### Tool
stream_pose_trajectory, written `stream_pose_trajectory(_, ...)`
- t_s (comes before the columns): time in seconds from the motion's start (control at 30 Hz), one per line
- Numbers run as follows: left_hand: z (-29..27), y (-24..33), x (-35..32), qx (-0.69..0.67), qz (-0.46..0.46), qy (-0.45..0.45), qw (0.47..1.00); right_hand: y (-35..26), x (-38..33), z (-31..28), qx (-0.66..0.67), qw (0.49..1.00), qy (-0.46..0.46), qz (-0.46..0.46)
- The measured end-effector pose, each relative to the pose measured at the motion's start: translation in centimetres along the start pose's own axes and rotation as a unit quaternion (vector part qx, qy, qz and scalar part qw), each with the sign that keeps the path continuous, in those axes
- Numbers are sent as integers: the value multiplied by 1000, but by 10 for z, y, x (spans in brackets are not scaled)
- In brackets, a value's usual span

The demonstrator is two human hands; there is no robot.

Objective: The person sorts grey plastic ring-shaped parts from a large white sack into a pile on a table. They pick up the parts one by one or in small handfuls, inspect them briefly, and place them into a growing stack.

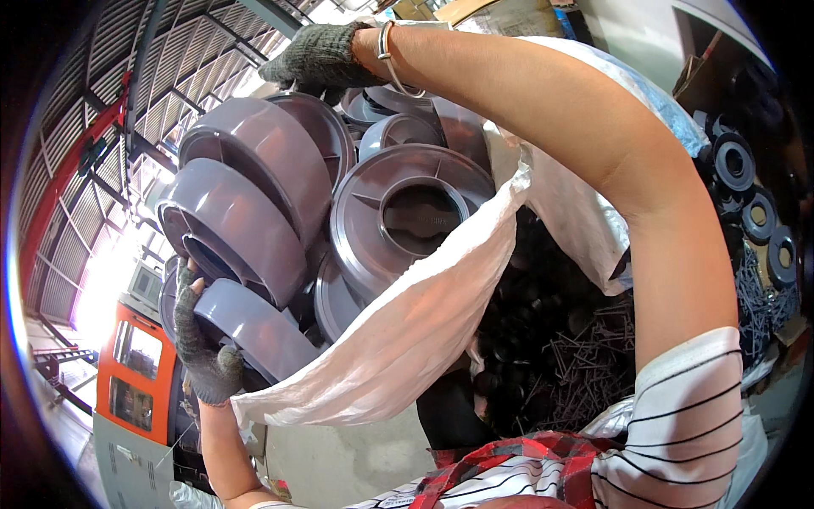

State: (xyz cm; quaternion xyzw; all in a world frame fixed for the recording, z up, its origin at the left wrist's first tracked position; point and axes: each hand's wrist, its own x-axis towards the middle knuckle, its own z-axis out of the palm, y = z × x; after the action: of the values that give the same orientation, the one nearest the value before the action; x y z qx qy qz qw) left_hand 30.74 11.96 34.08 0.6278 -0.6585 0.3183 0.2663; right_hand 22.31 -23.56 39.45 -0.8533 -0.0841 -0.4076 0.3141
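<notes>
Precariously heaped grey rings (263, 136)

They lean together behind the edge of the white sack (407, 339). From where I stand, a ring could slide over that sagging edge if the heap tips, and drop among the black parts (530, 318). The right arm (551, 110) arches wide, elbow bent, the gloved right hand (318, 58) at the heap's far side; its fingertips are hidden, grip unclear. The gloved left hand (208, 339) reaches up, fingers stretched along the lower-left rings; whether they grasp, I can't tell.

Grey rings (246, 216) look like smooth, glossy plastic, the gloves (318, 58) rough, matt knit.
</notes>
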Motion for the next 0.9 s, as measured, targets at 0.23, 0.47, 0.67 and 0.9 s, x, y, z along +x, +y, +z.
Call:
stream_pose_trajectory(0.23, 10, 9, -7, -109, -71, 9, 991, 21, -4, -2, -317, 932, -138, -105)
stream_pose_trajectory(0.47, 12, -8, -26, -112, -92, 89, 985, 12, 19, 26, 259, 966, 10, -25)
stream_pose_trajectory(0.67, -15, -21, -35, 94, 55, 113, 988, -18, 48, 18, -104, 958, 75, -256)
stream_pose_trajectory(0.9, -14, 9, -19, 332, 89, 161, 925, -74, 72, 26, -321, 921, 123, -185)
